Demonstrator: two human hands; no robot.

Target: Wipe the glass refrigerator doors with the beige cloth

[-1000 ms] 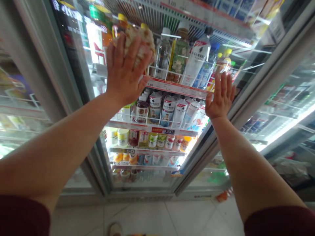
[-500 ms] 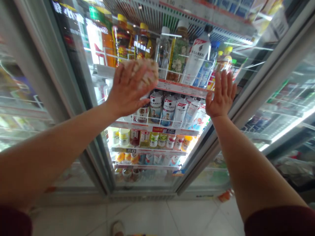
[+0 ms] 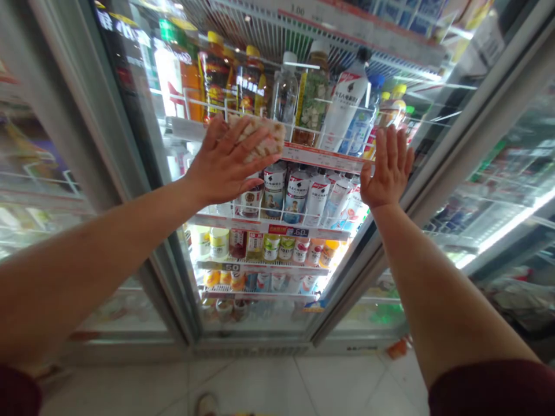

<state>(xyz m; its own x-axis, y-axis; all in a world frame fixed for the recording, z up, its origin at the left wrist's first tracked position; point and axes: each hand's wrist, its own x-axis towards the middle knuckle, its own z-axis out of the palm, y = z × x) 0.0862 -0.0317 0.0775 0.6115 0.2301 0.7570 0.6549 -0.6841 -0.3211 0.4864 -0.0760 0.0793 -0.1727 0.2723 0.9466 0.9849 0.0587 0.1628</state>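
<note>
My left hand (image 3: 229,162) lies over a folded pink-and-cream patterned cloth (image 3: 266,138), keeping it pressed to the glass door (image 3: 255,320) of a drinks fridge. Its fingers stretch across the cloth, whose near part they hide. My right hand (image 3: 387,173) rests with fingers extended on the right side of the same door, close to its metal frame (image 3: 368,254); nothing is in it. Through the glass, a white-labelled bottle (image 3: 344,107) and a bottle with a yellow cap (image 3: 251,81) stand on the shelf behind my hands.
More shelves hold labelled bottles (image 3: 297,193) and small jars (image 3: 272,245). Fridge doors with metal frames adjoin on the left (image 3: 99,144) and right. Below is a tiled floor (image 3: 255,384), with a shoe tip (image 3: 207,403) at the bottom edge.
My left hand and the cloth have shifted slightly down, the cloth also a little to the right. My right hand stays in nearly the same place.
</note>
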